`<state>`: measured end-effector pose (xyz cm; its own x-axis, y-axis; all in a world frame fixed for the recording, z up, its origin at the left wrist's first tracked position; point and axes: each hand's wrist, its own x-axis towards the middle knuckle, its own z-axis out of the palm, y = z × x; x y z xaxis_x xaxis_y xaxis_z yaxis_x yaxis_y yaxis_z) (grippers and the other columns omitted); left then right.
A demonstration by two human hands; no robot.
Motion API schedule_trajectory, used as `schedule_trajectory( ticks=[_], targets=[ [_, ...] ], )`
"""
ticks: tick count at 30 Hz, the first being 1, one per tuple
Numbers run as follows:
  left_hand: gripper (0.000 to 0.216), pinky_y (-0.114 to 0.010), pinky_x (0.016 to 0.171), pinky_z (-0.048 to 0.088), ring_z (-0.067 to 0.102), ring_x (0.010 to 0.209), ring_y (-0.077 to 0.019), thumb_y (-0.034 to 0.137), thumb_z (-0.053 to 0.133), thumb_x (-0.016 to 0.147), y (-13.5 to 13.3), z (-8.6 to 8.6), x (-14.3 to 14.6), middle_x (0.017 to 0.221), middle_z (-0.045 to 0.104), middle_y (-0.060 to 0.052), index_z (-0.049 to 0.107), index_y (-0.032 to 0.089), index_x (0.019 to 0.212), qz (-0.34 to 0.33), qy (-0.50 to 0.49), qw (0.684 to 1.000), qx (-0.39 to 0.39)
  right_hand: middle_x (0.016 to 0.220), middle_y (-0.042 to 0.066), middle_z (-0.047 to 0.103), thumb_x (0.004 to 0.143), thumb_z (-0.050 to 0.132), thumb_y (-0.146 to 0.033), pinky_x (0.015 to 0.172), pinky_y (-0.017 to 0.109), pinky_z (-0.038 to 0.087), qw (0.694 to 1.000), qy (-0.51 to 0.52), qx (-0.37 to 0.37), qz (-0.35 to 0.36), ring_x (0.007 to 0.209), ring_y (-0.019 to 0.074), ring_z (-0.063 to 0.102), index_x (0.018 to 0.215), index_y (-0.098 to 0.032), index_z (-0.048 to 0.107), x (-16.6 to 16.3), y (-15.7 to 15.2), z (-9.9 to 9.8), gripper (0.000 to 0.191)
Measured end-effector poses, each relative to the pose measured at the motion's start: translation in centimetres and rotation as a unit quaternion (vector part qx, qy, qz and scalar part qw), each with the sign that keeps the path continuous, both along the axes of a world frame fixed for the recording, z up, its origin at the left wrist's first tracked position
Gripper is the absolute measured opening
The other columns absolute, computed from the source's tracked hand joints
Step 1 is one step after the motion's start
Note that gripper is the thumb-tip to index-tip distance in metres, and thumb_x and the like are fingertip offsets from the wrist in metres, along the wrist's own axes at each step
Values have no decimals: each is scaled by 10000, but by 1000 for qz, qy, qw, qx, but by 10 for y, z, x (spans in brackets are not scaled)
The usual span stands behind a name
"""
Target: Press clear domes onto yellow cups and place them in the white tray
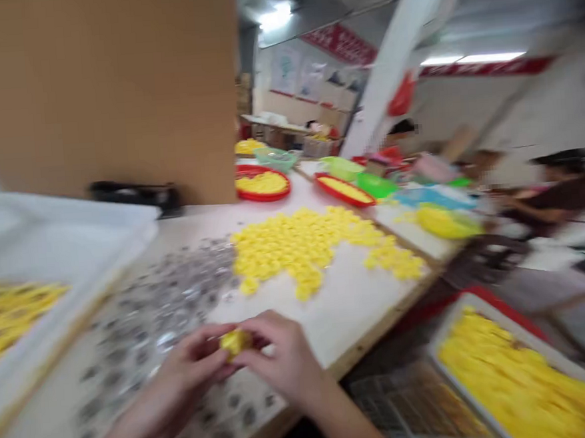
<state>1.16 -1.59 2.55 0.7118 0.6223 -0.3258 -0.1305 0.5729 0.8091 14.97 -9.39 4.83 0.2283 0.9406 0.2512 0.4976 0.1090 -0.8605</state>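
Observation:
Between my two hands, above the near part of the table, is a small round yellow piece (235,342). My left hand (199,359) pinches it from the left, and my right hand (276,343) grips it from the right. Motion blur hides its finer detail. Just beyond my hands, many small yellow pieces (294,249) lie in a loose patch on the white table (349,308). To the left, shiny clear and dark round bits (178,304) are scattered over the surface, some of them under my hands.
A white tray (82,223) with yellow pieces stands left, beside a brown board (98,92). Red baskets (265,195) of yellow pieces sit at the back. Below the table's right edge is a bin (524,376) full of yellow pieces. Another person (556,194) sits far right.

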Motion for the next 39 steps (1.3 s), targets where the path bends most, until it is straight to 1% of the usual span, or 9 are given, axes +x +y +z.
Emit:
schedule_trajectory(
  ticks=[1,5,12,16,20,26,31,36,39],
  targets=[
    [385,-251,730,499,642,833,-167,275,832,606,2,-3,-5,910,688,-48,666,170,937,7,-11,1000,-6,880,41,668,723,687,-186,686,262,518,1000,6,6,1,774,160,623,966,-192,686,2,1,-3,243],
    [407,-226,653,496,640,719,-129,235,846,576,12,-14,-6,851,691,-48,663,157,931,9,-81,996,-30,936,48,653,801,623,-205,731,275,544,999,-10,5,34,810,154,635,1018,-211,643,10,5,-10,218],
    [402,-246,654,500,644,686,-130,201,849,565,13,-13,-3,805,696,-61,657,126,911,6,-124,991,-49,965,54,651,835,609,-228,693,278,555,991,-119,34,41,794,160,639,1043,-234,643,10,5,-3,210],
    [402,-249,640,499,646,679,-133,197,847,562,14,-16,-4,806,697,-59,659,132,912,7,-132,989,-60,952,42,656,830,621,-225,687,258,553,987,-148,45,41,775,147,642,1054,-241,639,11,7,-3,225],
    [391,-244,628,498,641,661,-125,182,844,559,14,-17,-3,797,698,-56,658,128,899,9,-137,989,-58,916,21,662,825,635,-224,673,239,563,992,-120,24,42,750,134,650,1092,-258,615,12,6,-7,270],
    [378,-217,602,488,634,637,-111,160,838,558,13,-14,-2,776,699,-53,656,125,887,12,-131,990,-48,989,28,663,827,635,-218,750,284,575,994,-93,0,52,819,157,666,1110,-272,600,15,0,-10,291],
    [387,-246,617,505,639,633,-123,213,824,597,12,-16,-2,786,691,-63,653,125,933,-4,-124,991,-42,934,12,687,825,643,-226,695,239,579,998,-44,-2,33,759,140,678,1137,-278,586,15,-1,-11,322],
    [378,-229,612,490,630,629,-112,208,829,593,11,-16,-3,771,689,-51,660,123,920,2,-139,989,-43,874,3,680,840,635,-259,637,209,548,985,-164,45,34,706,117,654,1103,-276,611,15,1,-10,265],
    [378,-230,622,486,631,640,-113,197,837,578,12,-17,-3,770,694,-53,662,118,903,3,-141,989,-39,849,7,679,847,628,-271,648,215,536,977,-207,39,39,712,121,650,1093,-247,610,16,1,-6,247]
  ],
)
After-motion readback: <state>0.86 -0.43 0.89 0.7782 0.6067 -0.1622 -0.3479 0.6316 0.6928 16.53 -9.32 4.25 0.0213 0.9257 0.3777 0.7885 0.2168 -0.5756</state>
